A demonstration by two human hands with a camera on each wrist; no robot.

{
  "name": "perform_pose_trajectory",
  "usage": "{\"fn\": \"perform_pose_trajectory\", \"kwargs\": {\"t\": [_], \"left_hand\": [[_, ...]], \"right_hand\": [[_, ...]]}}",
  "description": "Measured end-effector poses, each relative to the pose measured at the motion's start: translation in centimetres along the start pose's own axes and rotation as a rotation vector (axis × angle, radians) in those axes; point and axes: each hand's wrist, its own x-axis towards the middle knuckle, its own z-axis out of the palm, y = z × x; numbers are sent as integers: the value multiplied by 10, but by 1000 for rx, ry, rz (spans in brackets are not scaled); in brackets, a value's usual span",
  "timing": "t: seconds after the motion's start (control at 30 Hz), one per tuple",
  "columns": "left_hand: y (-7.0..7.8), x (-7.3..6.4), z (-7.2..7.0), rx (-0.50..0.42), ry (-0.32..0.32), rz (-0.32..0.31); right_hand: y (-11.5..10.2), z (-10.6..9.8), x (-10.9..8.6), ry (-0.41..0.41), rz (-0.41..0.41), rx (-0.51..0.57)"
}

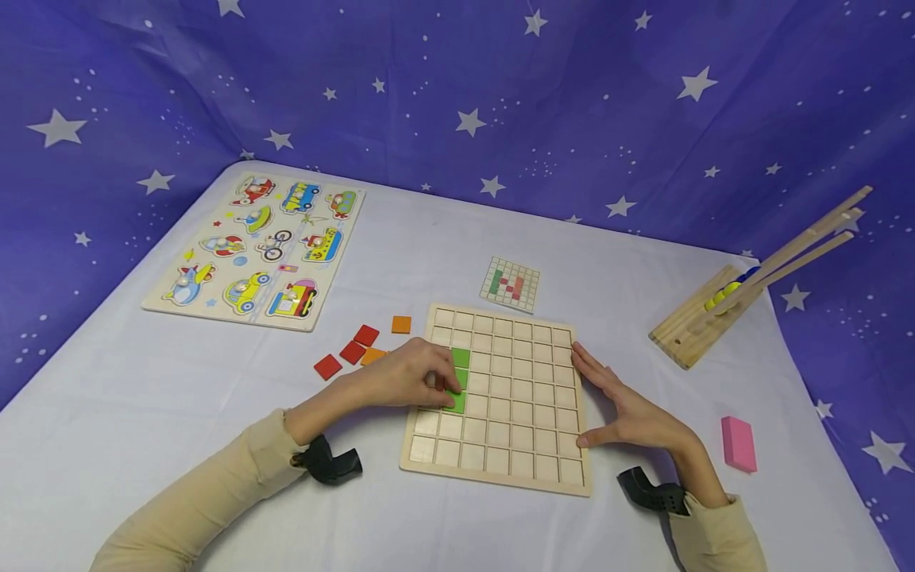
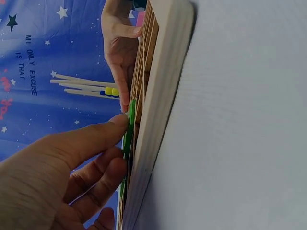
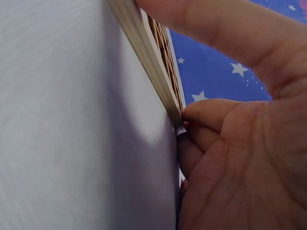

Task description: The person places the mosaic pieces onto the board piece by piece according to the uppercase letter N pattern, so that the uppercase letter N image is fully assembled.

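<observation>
1. We saw the big wooden board [image 1: 523,413] lying flat on the white table [image 1: 500,531], between the two hands. Most of its boxes had nothing in them, but we guessed only some needed filling.
2. The right hand [image 1: 632,409] was spread, with straight fingers and the thumb far from them, touching the board's edge on its own side.
3. The left hand [image 1: 415,373] pinched the nearest green square [image 1: 454,403] between its thumb and bent fingers. We could not tell if that square sat all the way down.
4. Beyond both hands lay a small picture card [image 1: 510,284] with green, red and orange parts, too tiny for us to count.
5. Three green squares [image 1: 461,359] made one line at the left fingertips, so we thought the green part was done, or almost.
6. Just past the left wrist, off the board, lay red squares [image 1: 353,352] and orange squares [image 1: 402,324]. We judged those parts were left to do.
7. The board looked about as wide as long, so it had no clear long way. Its far edge slanted a little nearer on the right hand's side.
8. The green line ran its long way from the left fingertips toward the far edge.
</observation>
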Motion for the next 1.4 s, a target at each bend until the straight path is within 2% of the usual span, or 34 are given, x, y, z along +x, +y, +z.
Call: {"fn": "perform_pose_trajectory", "kwargs": {"t": [0.17, 0.3, 0.4, 0.6, 0.83, 0.9, 1.0, 1.17, 1.4], "left_hand": [[-3, -2, -5, 0, 37, -2], [-6, -9, -16, -24, 64, -11], [-9, -17, -26, -45, 85, -42], [-17, -44, -47, -99, 127, -149], [-27, -83, -62, -85, 142, -255], [-29, -93, -65, -78, 129, -271], [-31, -104, -69, -88, 75, -295], [-33, -113, -71, -105, -15, -335], [-33, -114, -70, -57, -56, -286]], "right_hand": [[1, -1, -1, 3, -3, -11], [2, -1, -1, 7, -14, -7], [3, 0, -1, 4, -17, 2], [3, 2, -2, 7, -5, -15], [2, 1, -1, 3, 1, -2], [2, 0, -1, 4, -5, -3], [2, -1, -1, 4, -11, -6], [3, 0, -1, 7, -18, -20], [3, 0, 0, 3, -1, -19]]}}
